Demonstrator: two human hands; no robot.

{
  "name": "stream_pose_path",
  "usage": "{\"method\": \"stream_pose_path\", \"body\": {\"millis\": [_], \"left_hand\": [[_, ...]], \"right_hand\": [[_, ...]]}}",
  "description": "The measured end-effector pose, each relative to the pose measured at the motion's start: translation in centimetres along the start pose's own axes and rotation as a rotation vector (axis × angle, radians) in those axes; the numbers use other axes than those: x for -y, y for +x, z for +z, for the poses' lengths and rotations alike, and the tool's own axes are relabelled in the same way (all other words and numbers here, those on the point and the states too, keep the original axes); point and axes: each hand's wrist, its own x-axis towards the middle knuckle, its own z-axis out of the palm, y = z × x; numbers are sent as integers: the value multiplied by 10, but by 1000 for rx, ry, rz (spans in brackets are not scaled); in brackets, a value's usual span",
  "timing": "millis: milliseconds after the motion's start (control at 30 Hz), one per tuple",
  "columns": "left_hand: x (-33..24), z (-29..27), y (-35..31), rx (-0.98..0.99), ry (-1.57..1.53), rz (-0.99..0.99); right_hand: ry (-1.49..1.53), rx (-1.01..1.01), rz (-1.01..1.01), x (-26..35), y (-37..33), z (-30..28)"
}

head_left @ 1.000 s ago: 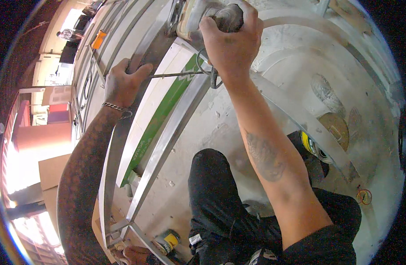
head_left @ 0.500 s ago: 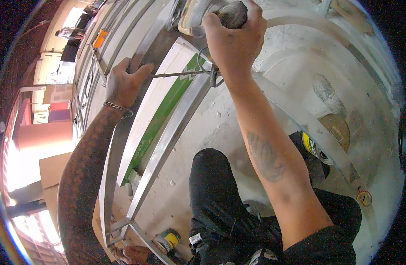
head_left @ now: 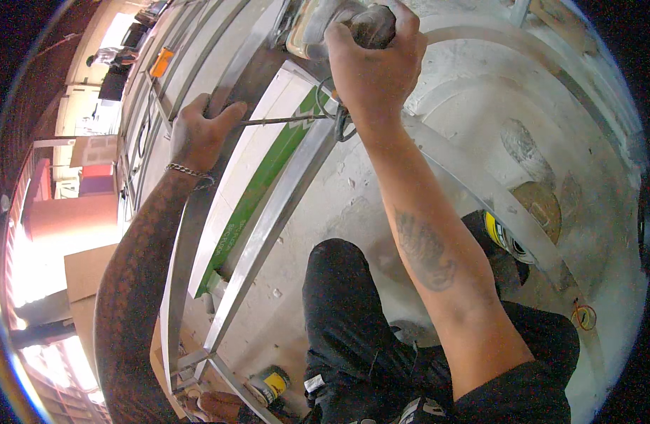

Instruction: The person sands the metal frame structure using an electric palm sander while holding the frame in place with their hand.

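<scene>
My right hand (head_left: 374, 78) is closed around the round dark knob of a dust-covered power sander (head_left: 314, 30) at the top of the view. The sander's underside and far end are hidden or cut off by the edge. Its body is beside the upper end of a wide grey metal bar (head_left: 250, 81), part of a frame. Farther left and lower, my left hand (head_left: 201, 131) is closed over that bar, thumb on the near side; its fingertips are hidden. A thin cord (head_left: 282, 120) runs between the hands to a dark loop (head_left: 342, 124) below my right wrist.
A long white and green box (head_left: 250, 191) lies behind a bare metal rail (head_left: 268, 219). Yellow-labelled cans (head_left: 272, 385) stand on the dusty floor (head_left: 325, 191). A curved metal piece (head_left: 480, 191) passes on the right. Cardboard (head_left: 88, 275) and a distant person (head_left: 113, 56) are at left.
The sander and my right hand have shifted very slightly. My left hand stays in place on the bar.
</scene>
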Motion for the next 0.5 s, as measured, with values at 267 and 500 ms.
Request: {"method": "stream_pose_path", "body": {"millis": [267,500], "left_hand": [[11,3,4,23,-43,22],[9,5,4,15,14,-75]], "right_hand": [[43,35,134,3,0,-1],[49,56,-6,-4,-7,0]]}}
